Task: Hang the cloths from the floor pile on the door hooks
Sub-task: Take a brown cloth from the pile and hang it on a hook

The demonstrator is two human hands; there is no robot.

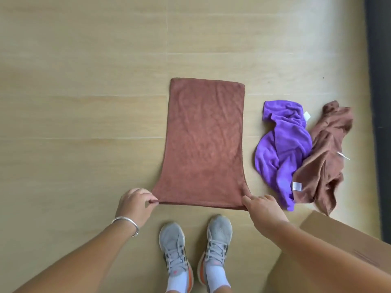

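The pale wood-look floor [84, 102] lay flat under me, with a dark strip [378, 102] along its right edge and a cardboard box [349, 235] at the lower right. The reddish-brown cloth [203, 144] was spread flat and lengthwise on the floor in front of my grey shoes [194, 250]. My left hand [135, 205] pinched the near left corner, thumb and fingers closed together on the hem. My right hand [262, 205] gripped the near right corner, fingers curled over the edge; how tightly they closed underneath, I could not tell. Two more cloths remained in a crumpled pile to the right: a purple cloth [281, 149] and a brown cloth [325, 157], touching each other and lying well apart from my hands. No door or hooks were in view. In my judgement, the step in hand was lifting the flat cloth by its near edge. To do it well: keep both corners gripped evenly, raise the two hands together so the hem stays taut and level, and let the far end trail clear of the pile and the shoes before carrying it off.
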